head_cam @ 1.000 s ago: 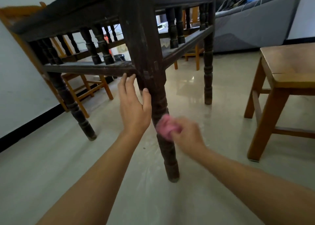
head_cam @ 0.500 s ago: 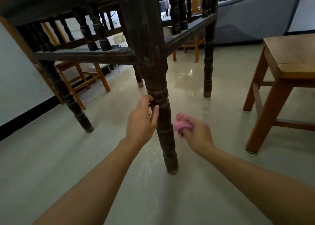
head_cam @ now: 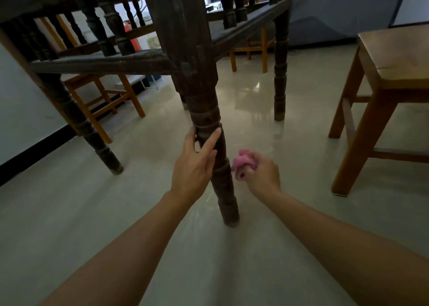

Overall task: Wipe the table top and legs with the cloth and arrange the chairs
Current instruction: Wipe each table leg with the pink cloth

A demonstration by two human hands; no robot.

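Left hand (head_cam: pixel 193 164) grasps the near turned table leg (head_cam: pixel 214 157) just under its ring. Right hand (head_cam: pixel 261 174) clutches the bunched pink cloth (head_cam: pixel 242 160), just beside the leg, apparently not touching. Best: wrap cloth around leg, work grooves down to the foot.

Left hand (head_cam: pixel 193 166) grips leg (head_cam: pixel 209 110); right hand (head_cam: pixel 261 174) holds cloth (head_cam: pixel 242 160).
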